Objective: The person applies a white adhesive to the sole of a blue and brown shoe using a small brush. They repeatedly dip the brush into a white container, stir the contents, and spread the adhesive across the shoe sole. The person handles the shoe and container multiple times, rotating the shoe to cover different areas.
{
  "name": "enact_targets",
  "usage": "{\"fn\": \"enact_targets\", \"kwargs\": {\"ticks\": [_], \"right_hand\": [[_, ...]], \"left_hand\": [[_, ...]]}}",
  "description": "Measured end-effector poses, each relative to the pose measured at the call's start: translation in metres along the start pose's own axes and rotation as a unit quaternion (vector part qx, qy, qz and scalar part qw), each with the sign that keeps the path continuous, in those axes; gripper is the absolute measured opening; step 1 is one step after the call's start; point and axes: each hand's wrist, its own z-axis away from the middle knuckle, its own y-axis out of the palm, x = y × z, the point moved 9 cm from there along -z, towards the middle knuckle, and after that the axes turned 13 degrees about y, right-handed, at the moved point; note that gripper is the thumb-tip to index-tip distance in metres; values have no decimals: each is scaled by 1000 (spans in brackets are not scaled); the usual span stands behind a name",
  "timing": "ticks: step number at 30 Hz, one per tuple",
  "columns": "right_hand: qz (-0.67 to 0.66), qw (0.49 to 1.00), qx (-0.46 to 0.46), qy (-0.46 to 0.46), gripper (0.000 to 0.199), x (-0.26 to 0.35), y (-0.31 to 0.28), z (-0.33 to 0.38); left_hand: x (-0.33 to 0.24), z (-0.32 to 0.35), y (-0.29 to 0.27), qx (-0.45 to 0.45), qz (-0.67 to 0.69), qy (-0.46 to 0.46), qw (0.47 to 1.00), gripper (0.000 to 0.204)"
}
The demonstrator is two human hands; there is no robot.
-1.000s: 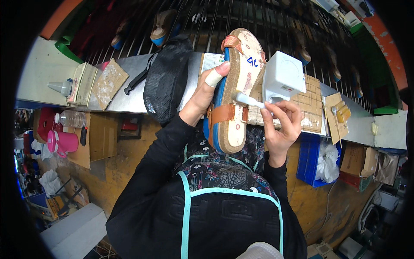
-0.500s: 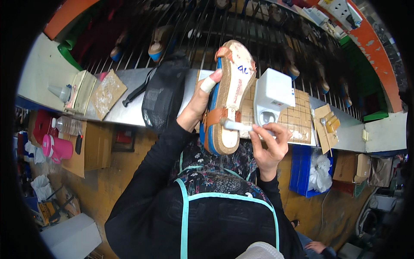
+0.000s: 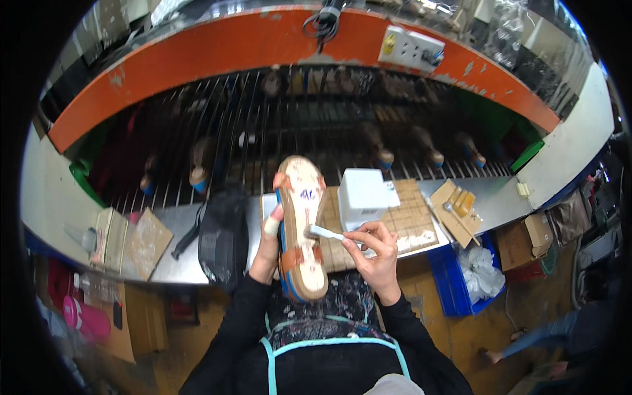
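Observation:
My left hand (image 3: 266, 248), with a white wrap on its thumb, grips the left side of a sandal (image 3: 307, 211). The sandal's pale underside faces up, with blue handwriting, a cork-coloured rim, brown straps folded over the edges and blue along its left side. My right hand (image 3: 376, 254) pinches the handle of a slim white toothbrush (image 3: 327, 233) between thumb and fingers. The brush's head rests against the middle of the underside, above the lower strap. Just right of the sandal stands a white container (image 3: 362, 194) on a grid-marked brown board (image 3: 411, 220).
A black mesh bag (image 3: 222, 234) lies on the metal bench left of my hand. Beyond it, several shoes sit on a dark rack of bars (image 3: 250, 118) under an orange frame (image 3: 217, 49). A cardboard piece with a spoon-like tool (image 3: 454, 209) lies right. A blue bin (image 3: 444, 283) stands below.
My view has tilted up, showing more of the rack and the orange frame. The brush's head has moved from the lower strap up to the middle of the sandal's underside.

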Motion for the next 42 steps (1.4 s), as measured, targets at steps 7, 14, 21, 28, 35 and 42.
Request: {"fn": "enact_targets", "kwargs": {"ticks": [7,14,21,28,35,42], "right_hand": [[-180,976,82,86,12,-9,2,36],[-61,995,20,73,19,-4,10,41],[-70,994,-25,-85,27,24,5,54],[-95,987,29,-129,28,18,2,54],[-29,975,-58,-214,32,28,-16,57],[12,974,-46,-223,36,38,-10,47]], "left_hand": [[-13,-3,-20,-36,-3,81,996,62],[-29,5,-25,-28,-97,111,989,67],[-25,1,-33,-15,-134,114,984,70],[-17,-9,-23,-28,-16,80,996,67],[-12,-19,-13,-6,28,56,998,66],[10,-21,-1,36,86,6,996,59]]}}
